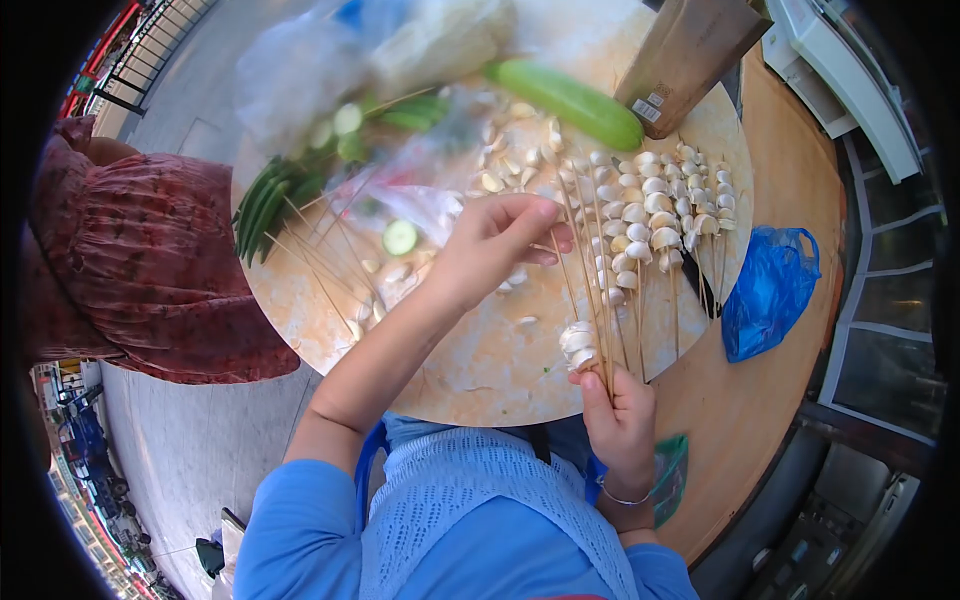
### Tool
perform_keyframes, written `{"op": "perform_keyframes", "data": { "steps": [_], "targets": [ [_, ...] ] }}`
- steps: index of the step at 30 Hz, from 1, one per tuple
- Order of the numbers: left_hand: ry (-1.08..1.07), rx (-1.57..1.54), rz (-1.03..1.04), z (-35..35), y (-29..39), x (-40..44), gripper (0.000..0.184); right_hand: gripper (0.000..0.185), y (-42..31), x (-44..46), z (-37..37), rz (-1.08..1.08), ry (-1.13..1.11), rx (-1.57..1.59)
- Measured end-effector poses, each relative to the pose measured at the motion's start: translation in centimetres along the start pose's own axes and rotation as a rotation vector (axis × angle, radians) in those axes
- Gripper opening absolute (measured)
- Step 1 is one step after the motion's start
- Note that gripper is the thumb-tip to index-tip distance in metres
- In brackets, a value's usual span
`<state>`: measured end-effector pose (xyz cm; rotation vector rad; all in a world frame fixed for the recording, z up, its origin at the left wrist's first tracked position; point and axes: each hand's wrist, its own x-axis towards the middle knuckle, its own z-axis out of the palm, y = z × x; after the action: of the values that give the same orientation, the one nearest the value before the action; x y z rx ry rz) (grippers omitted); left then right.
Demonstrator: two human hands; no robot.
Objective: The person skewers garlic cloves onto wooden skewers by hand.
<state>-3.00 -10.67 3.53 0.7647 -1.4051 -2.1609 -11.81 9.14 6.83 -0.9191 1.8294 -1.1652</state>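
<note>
My right hand [620,410] is closed around several bamboo skewers [598,300] that point up and away from me. Just above its fingers, white garlic cloves [577,343] are threaded low on one of them. My left hand [505,235] is pinched at the upper end of a skewer; what lies between its fingertips, if anything, cannot be made out. Right of my hands, rows of skewered garlic cloves [660,205] lie side by side on the round table [470,385]. Loose garlic cloves [525,170] are scattered past my left hand.
A long green gourd [570,100] lies beside a brown paper bag [685,65]. Green vegetable pieces [265,205], a cut round slice [400,237] and plastic bags [300,80] sit at the far left. A blue plastic bag [770,292] is at the right. Another person's patterned clothing [170,265] borders the table.
</note>
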Motion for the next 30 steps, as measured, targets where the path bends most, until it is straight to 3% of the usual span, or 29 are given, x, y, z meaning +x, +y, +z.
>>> {"op": "perform_keyframes", "data": {
  "steps": [16,18,22,25,28,29,30],
  "targets": [
    [0.059,-0.026,-0.131,0.7,-1.5,-2.1,0.033,0.015,0.3,-0.2,0.6,0.056,-0.033,0.012],
    [-0.204,0.186,-0.142,2.1,-2.9,-3.4,0.034,0.016,0.3,0.6,1.0,0.081,0.04,0.026],
    [-0.189,-0.029,-0.093,2.2,-2.5,-4.5,0.037,0.017,1.0,0.4,0.5,0.078,0.003,0.036],
    [-0.038,0.229,0.133,-0.2,-1.3,-3.0,0.037,0.018,1.0,0.7,-0.1,0.093,0.013,0.115],
    [0.288,1.007,0.386,-3.3,0.7,1.2,0.02,0.019,1.5,0.6,-0.3,0.063,0.102,0.204],
    [0.33,1.199,0.41,-4.0,0.7,2.2,0.018,0.02,1.7,0.6,-0.3,0.061,0.1,0.22],
    [0.333,1.201,0.416,-4.6,0.4,3.0,0.018,0.02,1.8,0.6,-0.3,0.059,0.099,0.233]
  ]
}}
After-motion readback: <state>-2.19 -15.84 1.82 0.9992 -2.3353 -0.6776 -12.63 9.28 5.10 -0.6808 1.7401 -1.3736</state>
